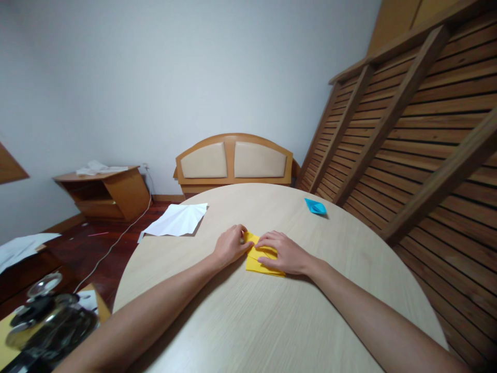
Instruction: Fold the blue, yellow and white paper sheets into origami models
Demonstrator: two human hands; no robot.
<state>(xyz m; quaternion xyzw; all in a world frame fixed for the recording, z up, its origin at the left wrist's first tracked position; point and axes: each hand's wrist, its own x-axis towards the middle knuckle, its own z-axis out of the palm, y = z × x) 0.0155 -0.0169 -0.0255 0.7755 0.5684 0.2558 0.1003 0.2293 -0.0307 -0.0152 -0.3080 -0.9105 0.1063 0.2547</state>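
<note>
Folded yellow paper point(259, 261) pressed flat on the round wooden table point(272, 321), covered by the right hand point(282, 254) with fingers spread, its left edge pinched by the curled left hand point(230, 247), white sheet point(178, 220) and blue folded paper point(316, 207) lying farther off, well apart.

1. Round table point(272, 321), pale wood-grain top, fills the lower centre of the view.
2. Blue folded paper piece point(316, 207) lies on the table's far right part, near the rim.
3. White paper sheet point(178, 220), creased, lies at the far left rim and overhangs the edge.
4. Wooden bench point(234, 161) with two beige back pads stands against the white wall, beyond the table.
5. Low wooden cabinet point(104, 191) at left, light papers on its top.
6. White cable point(116, 241) runs across the dark floor.
7. Slatted wooden panel point(419, 134) leans along the right side.
8. Dark metal objects point(50, 321) at lower left, too blurred to identify.
</note>
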